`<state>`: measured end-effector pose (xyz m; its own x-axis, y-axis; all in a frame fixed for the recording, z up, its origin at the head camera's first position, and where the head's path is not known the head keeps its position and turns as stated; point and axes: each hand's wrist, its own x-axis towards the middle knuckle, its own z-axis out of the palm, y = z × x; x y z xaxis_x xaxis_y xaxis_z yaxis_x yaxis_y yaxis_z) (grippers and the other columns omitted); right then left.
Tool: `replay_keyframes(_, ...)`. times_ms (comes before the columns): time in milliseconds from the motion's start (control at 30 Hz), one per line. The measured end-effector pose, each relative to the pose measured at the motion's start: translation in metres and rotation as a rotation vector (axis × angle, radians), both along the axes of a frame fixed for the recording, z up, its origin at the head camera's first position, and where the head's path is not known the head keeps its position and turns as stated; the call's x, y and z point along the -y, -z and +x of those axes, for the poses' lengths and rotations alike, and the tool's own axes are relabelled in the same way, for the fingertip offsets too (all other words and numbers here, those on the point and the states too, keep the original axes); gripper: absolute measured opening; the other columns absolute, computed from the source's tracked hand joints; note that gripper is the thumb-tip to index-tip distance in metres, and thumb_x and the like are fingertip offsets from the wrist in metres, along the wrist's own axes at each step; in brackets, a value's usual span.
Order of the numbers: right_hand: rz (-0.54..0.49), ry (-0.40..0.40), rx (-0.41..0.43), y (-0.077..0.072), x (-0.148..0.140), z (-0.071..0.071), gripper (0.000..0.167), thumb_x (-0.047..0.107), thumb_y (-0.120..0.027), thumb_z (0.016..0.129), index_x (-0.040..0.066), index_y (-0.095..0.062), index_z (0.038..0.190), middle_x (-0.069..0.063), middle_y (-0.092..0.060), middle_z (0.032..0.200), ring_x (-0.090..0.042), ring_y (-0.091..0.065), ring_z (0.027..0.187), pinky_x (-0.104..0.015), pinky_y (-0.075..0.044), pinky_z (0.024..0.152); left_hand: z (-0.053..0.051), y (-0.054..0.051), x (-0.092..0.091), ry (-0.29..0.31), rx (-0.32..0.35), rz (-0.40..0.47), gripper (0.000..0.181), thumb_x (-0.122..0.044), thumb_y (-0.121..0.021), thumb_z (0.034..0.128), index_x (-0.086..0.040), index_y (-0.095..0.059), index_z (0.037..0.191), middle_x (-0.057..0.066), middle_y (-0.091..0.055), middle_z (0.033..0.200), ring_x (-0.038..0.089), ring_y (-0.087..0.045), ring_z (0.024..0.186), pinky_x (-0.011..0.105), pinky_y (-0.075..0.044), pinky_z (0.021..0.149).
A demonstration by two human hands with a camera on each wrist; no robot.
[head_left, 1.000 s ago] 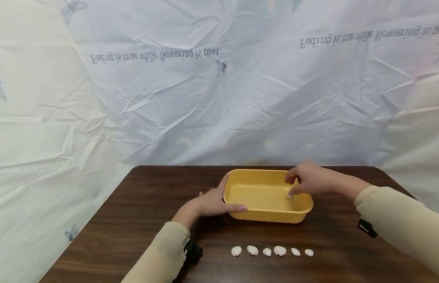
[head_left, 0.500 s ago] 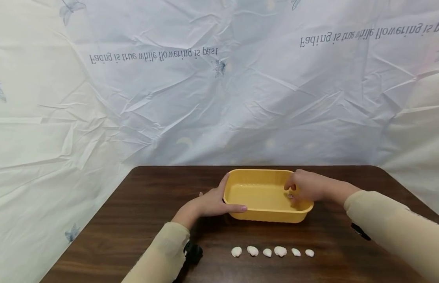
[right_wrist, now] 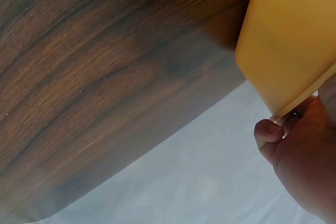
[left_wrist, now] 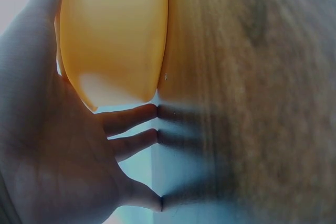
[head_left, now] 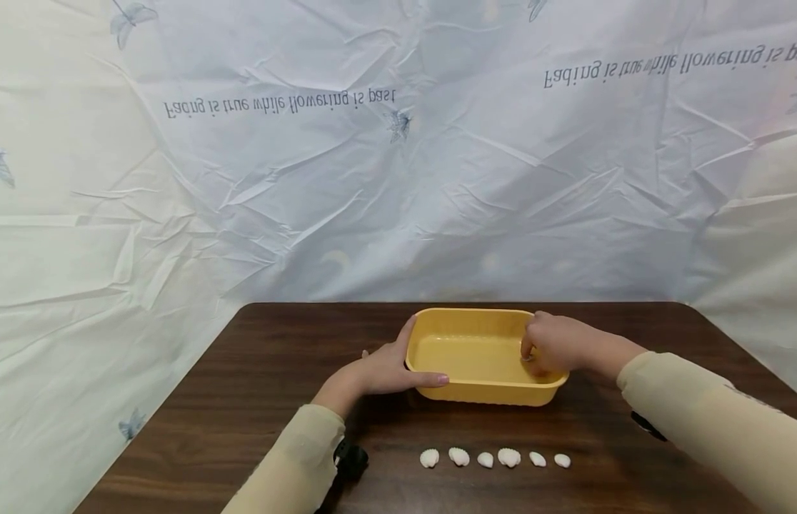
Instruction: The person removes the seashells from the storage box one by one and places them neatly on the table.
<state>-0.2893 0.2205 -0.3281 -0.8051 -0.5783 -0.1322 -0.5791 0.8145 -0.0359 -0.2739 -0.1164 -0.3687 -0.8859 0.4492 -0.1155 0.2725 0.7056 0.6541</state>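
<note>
A yellow rectangular tub stands on the dark wooden table. My left hand holds its left end, the thumb along the front rim and the index finger around the far side. In the left wrist view, other fingers are spread straight, their tips on the table. Inside the tub's right end, my right hand has curled fingers around a small pale seashell, of which only a sliver shows. The right wrist view shows the tub's outer wall and part of that hand behind the rim, not the shell.
In front of the tub, several white seashells lie in a row on the table. A wrinkled white printed cloth hangs behind the table's far edge. Both forearms wear cream sleeves, with a dark device at each wrist.
My right hand has lowered into the tub's right end, and its fingers have closed in over the small seashell. The left hand, tub and row of shells stay in place.
</note>
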Motion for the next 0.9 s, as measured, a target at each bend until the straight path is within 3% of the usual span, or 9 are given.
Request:
replay_keyframes(133, 0.022, 0.01, -0.003, 0.001, 0.0, 0.001, 0.02, 0.013, -0.083, 0.087, 0.023, -0.075, 0.071, 0.004, -0.061, 0.081, -0.018, -0.046, 0.083, -0.032, -0.042, 0.068, 0.0, 0.0, 0.0, 0.008, 0.001, -0.001, 0.126, -0.08, -0.072, 0.0821, -0.04, 0.009, 0.171, -0.002, -0.068, 0.129, 0.031, -0.052, 0.148, 0.082, -0.009, 0.122)
replay_keyframes(267, 0.029, 0.033, -0.011, 0.002, 0.0, 0.0, 0.025, 0.009, -0.084, 0.085, 0.023, -0.07, 0.068, 0.004, -0.056, 0.077, -0.018, -0.044, 0.079, -0.031, -0.041, 0.066, -0.001, 0.0, 0.0, 0.007, 0.0, -0.004, 0.127, -0.08, -0.072, 0.0819, -0.039, 0.009, 0.171, -0.003, -0.068, 0.129, 0.03, -0.052, 0.147, 0.081, -0.01, 0.123)
replay_keyframes(433, -0.027, -0.007, -0.036, 0.003, 0.0, -0.001, 0.032, 0.007, -0.078, 0.093, 0.021, -0.062, 0.069, 0.006, -0.049, 0.07, -0.013, -0.041, 0.071, -0.028, -0.036, 0.064, -0.001, 0.002, 0.002, 0.002, 0.006, 0.002, 0.128, -0.08, -0.072, 0.0817, -0.037, 0.01, 0.171, -0.003, -0.068, 0.129, 0.03, -0.053, 0.146, 0.081, -0.01, 0.123)
replay_keyframes(533, -0.058, -0.046, -0.067, 0.001, 0.0, 0.0, 0.027, 0.009, -0.075, 0.098, 0.021, -0.064, 0.077, 0.008, -0.052, 0.072, -0.009, -0.043, 0.069, -0.027, -0.038, 0.064, 0.0, 0.004, 0.004, 0.008, 0.019, 0.019, 0.129, -0.079, -0.073, 0.0823, -0.036, 0.01, 0.171, -0.006, -0.07, 0.121, 0.028, -0.056, 0.142, 0.081, -0.01, 0.123)
replay_keyframes(667, -0.111, -0.118, -0.164, -0.008, -0.007, 0.009, 0.01, 0.01, -0.073, 0.1, 0.019, -0.076, 0.097, 0.008, -0.069, 0.091, -0.011, -0.06, 0.083, -0.033, -0.052, 0.072, 0.002, 0.005, 0.004, 0.016, 0.027, 0.034, 0.128, -0.078, -0.073, 0.0828, -0.035, 0.01, 0.171, -0.008, -0.069, 0.114, 0.025, -0.058, 0.139, 0.081, -0.012, 0.122)
replay_keyframes(800, -0.228, -0.14, -0.187, -0.023, -0.024, 0.023, 0.018, 0.005, -0.071, 0.1, 0.014, -0.079, 0.113, 0.002, -0.076, 0.108, -0.017, -0.069, 0.096, -0.034, -0.057, 0.078, 0.001, 0.003, 0.003, 0.021, 0.008, 0.026, 0.128, -0.079, -0.072, 0.0824, -0.037, 0.01, 0.171, -0.008, -0.069, 0.116, 0.027, -0.056, 0.142, 0.082, -0.012, 0.121)
replay_keyframes(900, -0.327, -0.114, -0.14, -0.032, -0.038, 0.038, 0.022, 0.003, -0.07, 0.1, 0.011, -0.077, 0.12, -0.001, -0.076, 0.115, -0.009, -0.068, 0.096, -0.028, -0.056, 0.073, -0.001, 0.0, 0.002, 0.016, -0.001, 0.005, 0.128, -0.08, -0.071, 0.0821, -0.037, 0.011, 0.171, -0.004, -0.069, 0.124, 0.03, -0.051, 0.148, 0.082, -0.011, 0.122)
